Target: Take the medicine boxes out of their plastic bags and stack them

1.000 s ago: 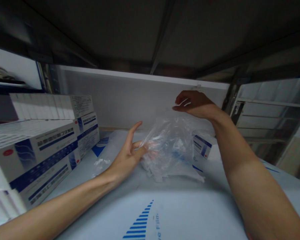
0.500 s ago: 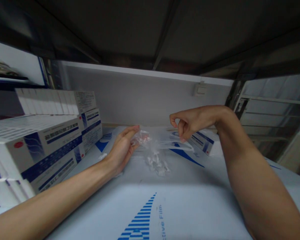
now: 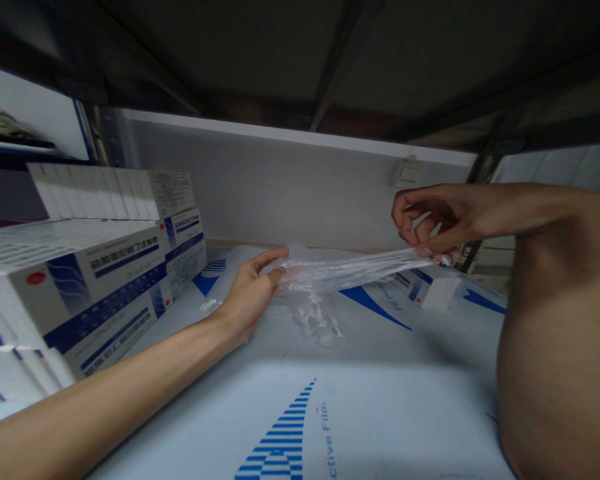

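A clear plastic bag [image 3: 347,272] is stretched out flat between my two hands above a white sheet with blue print [image 3: 300,413]. My left hand [image 3: 253,293] pinches the bag's left end with fingers closed on it. My right hand [image 3: 430,223] is raised at the right, pinching the bag's other end between thumb and fingers. A crumpled scrap of clear plastic [image 3: 316,321] lies on the sheet just under the bag.
Stacked white and blue cartons [image 3: 87,273] fill the left side of the shelf. A small white and blue box [image 3: 433,288] lies at the back right. A dark shelf underside [image 3: 300,53] hangs low overhead, and a white wall [image 3: 290,193] closes the back.
The bag went from a loose bundle to a flat, pulled-out strip. My right hand dropped, then moved right and up with the bag's end. My left hand stayed put.
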The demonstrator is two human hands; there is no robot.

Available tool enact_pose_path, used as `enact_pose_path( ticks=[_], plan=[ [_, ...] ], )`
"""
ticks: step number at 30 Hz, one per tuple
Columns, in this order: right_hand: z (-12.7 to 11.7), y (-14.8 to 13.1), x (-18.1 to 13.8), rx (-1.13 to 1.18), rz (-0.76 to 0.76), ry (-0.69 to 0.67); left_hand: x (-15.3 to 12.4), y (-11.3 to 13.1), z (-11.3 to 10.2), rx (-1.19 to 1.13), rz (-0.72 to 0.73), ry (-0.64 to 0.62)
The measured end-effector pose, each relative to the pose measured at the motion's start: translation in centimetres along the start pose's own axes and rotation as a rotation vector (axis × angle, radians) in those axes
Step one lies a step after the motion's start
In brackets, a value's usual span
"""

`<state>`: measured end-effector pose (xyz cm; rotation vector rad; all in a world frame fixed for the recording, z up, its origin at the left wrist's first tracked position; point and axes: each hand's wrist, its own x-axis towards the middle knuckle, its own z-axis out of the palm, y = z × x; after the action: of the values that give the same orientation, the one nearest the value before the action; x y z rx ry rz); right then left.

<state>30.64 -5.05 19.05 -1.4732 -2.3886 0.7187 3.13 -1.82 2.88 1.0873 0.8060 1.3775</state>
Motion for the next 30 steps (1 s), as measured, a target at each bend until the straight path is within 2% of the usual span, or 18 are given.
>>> enact_pose_path(
  ticks=[4, 8, 11, 15, 17, 19, 23, 27, 30],
  plan=[
    [-0.9, 1.4, -0.2, 0.088, 0.061, 0.042, -0.3, 0.1, 0.0, 0.012, 0.006, -0.081],
    [-1.1, 2.7, 2.0, -0.121, -0.025, 0.049, -0.9, 0.6, 0.4, 0.011, 0.048, -0.237],
    [0.5, 2.5, 4.7, -0.128, -0.066, -0.035, -1.4, 0.9, 0.6, 0.036, 0.112, -0.315],
    [3.3, 2.0, 8.1, 0.075, -0.181, -0.273, -1.7, 1.1, 0.5, 0.057, 0.161, -0.383],
    [3.9, 2.2, 9.0, 0.142, -0.21, -0.353, -1.7, 1.3, 0.3, 0.082, 0.173, -0.416],
    [3.7, 2.5, 9.1, 0.147, -0.227, -0.372, -1.6, 1.5, 0.0, 0.116, 0.179, -0.436],
    [2.3, 3.1, 8.4, 0.047, -0.29, -0.197, -1.0, 1.3, -0.4, 0.182, 0.132, -0.47],
    [0.8, 3.2, 7.2, -0.046, -0.343, -0.006, -0.2, 0.9, -0.9, 0.277, -0.004, -0.569],
    [0.3, 3.0, 6.3, 0.014, -0.401, 0.109, 0.5, 2.3, -1.1, 0.301, -0.096, -0.67]
  ],
)
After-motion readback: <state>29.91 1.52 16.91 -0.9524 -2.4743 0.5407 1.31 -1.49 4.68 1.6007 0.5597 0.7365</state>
